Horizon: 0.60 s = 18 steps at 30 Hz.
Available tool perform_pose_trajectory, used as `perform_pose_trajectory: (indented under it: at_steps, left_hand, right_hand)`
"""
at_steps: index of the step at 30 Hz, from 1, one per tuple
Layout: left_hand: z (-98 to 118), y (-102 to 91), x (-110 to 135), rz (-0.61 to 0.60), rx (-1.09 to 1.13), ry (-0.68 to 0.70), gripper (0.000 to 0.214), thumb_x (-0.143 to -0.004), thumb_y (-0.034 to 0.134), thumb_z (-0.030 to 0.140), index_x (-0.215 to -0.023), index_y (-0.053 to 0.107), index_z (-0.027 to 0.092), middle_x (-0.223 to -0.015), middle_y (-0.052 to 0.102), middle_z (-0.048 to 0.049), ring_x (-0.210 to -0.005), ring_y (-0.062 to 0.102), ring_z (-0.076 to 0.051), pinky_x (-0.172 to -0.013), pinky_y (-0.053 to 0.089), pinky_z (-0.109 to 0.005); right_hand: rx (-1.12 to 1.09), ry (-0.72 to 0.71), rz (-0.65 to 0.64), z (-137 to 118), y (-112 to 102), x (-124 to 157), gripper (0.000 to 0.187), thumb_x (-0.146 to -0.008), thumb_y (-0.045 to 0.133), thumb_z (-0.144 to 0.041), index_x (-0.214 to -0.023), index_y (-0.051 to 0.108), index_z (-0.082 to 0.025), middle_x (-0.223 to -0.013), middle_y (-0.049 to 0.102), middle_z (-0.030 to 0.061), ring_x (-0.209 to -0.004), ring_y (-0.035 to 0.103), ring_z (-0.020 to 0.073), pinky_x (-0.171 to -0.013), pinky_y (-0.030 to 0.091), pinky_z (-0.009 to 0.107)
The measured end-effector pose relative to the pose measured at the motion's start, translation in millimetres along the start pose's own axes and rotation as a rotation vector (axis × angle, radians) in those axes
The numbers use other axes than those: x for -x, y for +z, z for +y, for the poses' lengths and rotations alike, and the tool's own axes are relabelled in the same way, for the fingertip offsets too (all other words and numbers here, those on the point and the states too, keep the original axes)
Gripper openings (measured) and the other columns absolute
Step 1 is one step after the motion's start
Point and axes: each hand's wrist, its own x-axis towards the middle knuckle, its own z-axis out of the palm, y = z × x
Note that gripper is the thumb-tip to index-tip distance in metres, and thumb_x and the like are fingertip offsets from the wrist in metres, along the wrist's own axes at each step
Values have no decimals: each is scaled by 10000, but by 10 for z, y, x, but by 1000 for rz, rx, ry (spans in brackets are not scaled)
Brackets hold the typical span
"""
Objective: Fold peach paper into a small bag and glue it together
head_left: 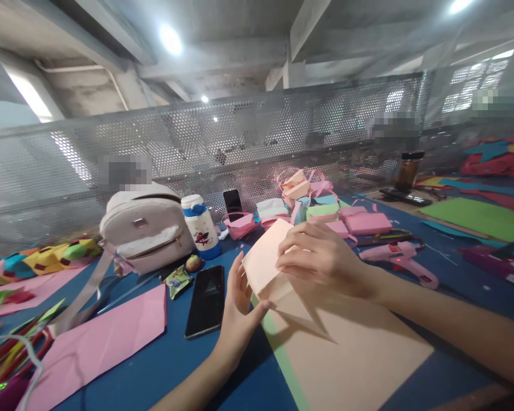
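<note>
A peach sheet, apparently paper or thin foam, is folded and raised in front of me. My left hand grips its left side, with the thumb at the lower corner and the fingers partly behind it. My right hand has bent fingers closed on the sheet's right side. Under both hands lies a larger peach sheet, with a light green sheet showing along its left edge. A black phone lies just left of my left hand.
A white backpack and a white bottle stand at the back left. A pink sheet lies at left. Small pastel bags are piled behind my hands. A pink glue gun lies at right. A perforated metal panel bounds the table.
</note>
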Motion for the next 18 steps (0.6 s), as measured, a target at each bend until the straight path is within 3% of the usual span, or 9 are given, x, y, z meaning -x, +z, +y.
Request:
perform_pose_trajectory:
  at_steps: [12, 18]
  left_hand:
    - [9, 11, 3, 10, -42, -24, 965, -698, 819, 494, -1480, 293, 289, -1459, 455, -139, -1392, 396, -345, -1119, 365, -475]
    - [6, 8, 6, 8, -31, -20, 935, -707, 820, 464, -1476, 314, 304, -1434, 482, -130, -1388, 403, -346, -1105, 387, -472]
  right_hand:
    - [20, -27, -37, 50, -54, -3, 123, -961, 576, -205, -902, 682, -187, -949, 713, 42, -966, 569, 195, -852, 412, 342]
    - [44, -3, -50, 61, -63, 19, 195, -971, 574, -237, -828, 687, -170, -812, 686, 36, -784, 566, 172, -696, 393, 310]
